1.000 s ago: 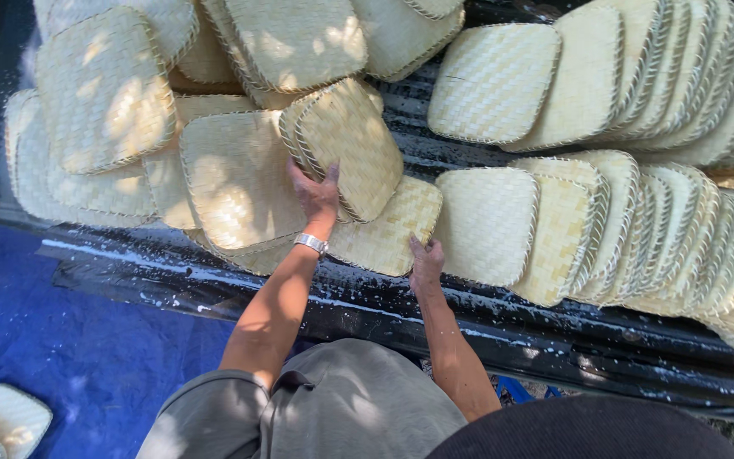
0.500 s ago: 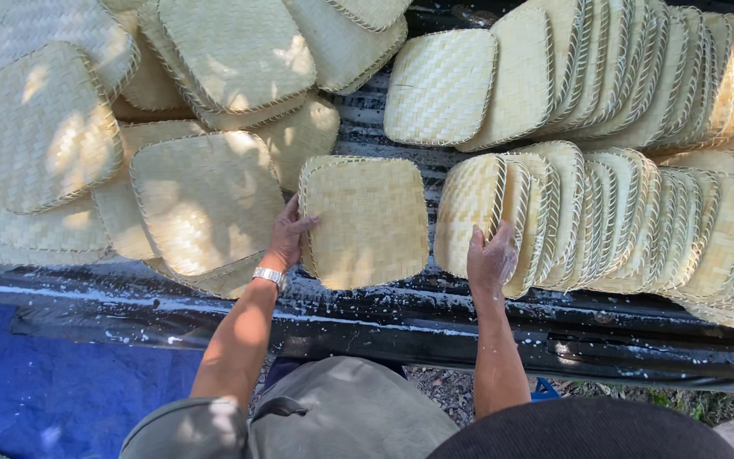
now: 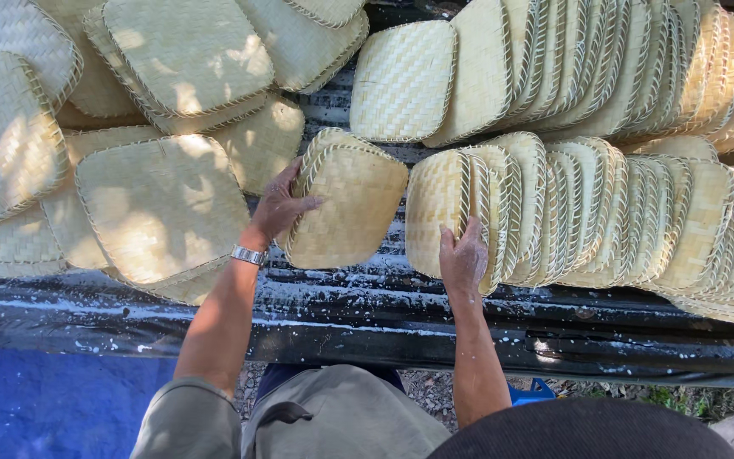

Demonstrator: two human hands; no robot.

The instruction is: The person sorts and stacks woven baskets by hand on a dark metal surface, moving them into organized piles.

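Left hand (image 3: 278, 206) grips a tilted woven bamboo tray (image 3: 346, 202); right hand (image 3: 462, 255) steadies the upright tray row (image 3: 588, 212); loose trays (image 3: 159, 212) at left remain unstacked.

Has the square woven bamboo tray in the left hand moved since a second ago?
Yes. The square woven bamboo tray has left the loose pile and moved rightward toward the upright row of trays.

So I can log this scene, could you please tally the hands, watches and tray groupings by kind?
Hands: 2 (left hand gripping a woven tray; right hand on the lower row)
Wristwatch: 1
Rows of trays on edge: 2 (upper row, lower row)
Loose pile of flat trays: 1
Total: 6
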